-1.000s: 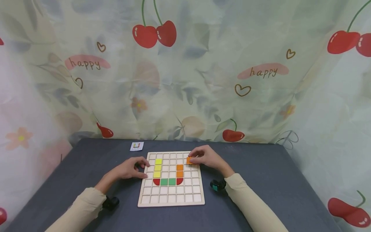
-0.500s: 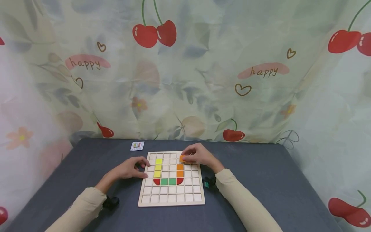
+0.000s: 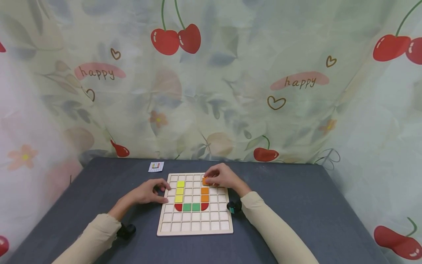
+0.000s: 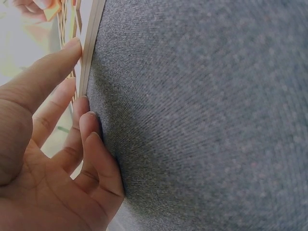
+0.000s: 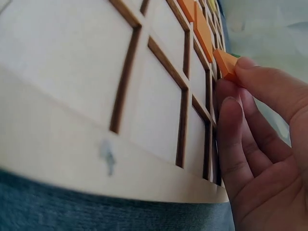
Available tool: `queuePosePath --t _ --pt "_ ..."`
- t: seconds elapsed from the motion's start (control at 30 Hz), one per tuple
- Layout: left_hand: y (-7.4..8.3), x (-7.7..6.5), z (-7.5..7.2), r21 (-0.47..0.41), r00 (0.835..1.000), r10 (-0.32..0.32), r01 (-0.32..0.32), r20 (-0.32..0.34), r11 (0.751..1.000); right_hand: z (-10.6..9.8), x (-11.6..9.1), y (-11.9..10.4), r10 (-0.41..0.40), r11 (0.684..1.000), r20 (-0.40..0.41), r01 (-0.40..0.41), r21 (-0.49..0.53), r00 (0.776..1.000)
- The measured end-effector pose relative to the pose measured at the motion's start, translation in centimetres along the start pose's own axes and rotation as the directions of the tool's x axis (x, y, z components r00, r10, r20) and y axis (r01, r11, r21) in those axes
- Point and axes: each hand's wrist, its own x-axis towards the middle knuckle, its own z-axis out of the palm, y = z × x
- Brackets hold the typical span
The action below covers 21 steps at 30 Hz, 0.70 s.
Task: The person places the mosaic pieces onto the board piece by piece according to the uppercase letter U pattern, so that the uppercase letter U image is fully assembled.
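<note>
A pale wooden grid board (image 3: pixel 195 227) lies on the table in the head view. My right hand (image 3: pixel 224 176) pinches an orange square tile (image 5: pixel 226 65) between thumb and fingers, over a cell near the board's far edge. Below it, two orange tiles (image 3: pixel 204 191) sit in one column. Several yellow tiles (image 3: pixel 179 191) fill a column on the left. Two green tiles (image 3: pixel 186 207) lie between two red rounded corner tiles (image 3: pixel 204 206). My left hand (image 3: pixel 148 191) rests at the board's left edge, thumb and fingertips touching it in the left wrist view.
A small card (image 3: pixel 156 167) with a printed coloured grid pattern lies beyond the board's far left corner. The dark cloth-covered table (image 3: pixel 283 205) spreads around the board. A cherry-printed curtain (image 3: pixel 211 95) hangs behind the table.
My right hand has moved left along the board's far side with the orange tile, then slightly down over the orange column. The left hand has stayed put.
</note>
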Motion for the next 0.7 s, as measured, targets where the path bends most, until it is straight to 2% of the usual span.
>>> queuePosePath --t 0.4,0.7 --pt "-0.05 0.02 0.01 -0.004 1.0 -0.002 0.002 0.004 1.0 0.31 -0.01 -0.44 -0.008 0.988 -0.009 0.007 -0.151 1.0" --pt "0.07 -0.03 -0.01 0.003 1.0 0.009 -0.009 0.0 1.0 0.53 -0.27 -0.82 0.009 0.985 -0.02 -0.013 -0.172 1.0"
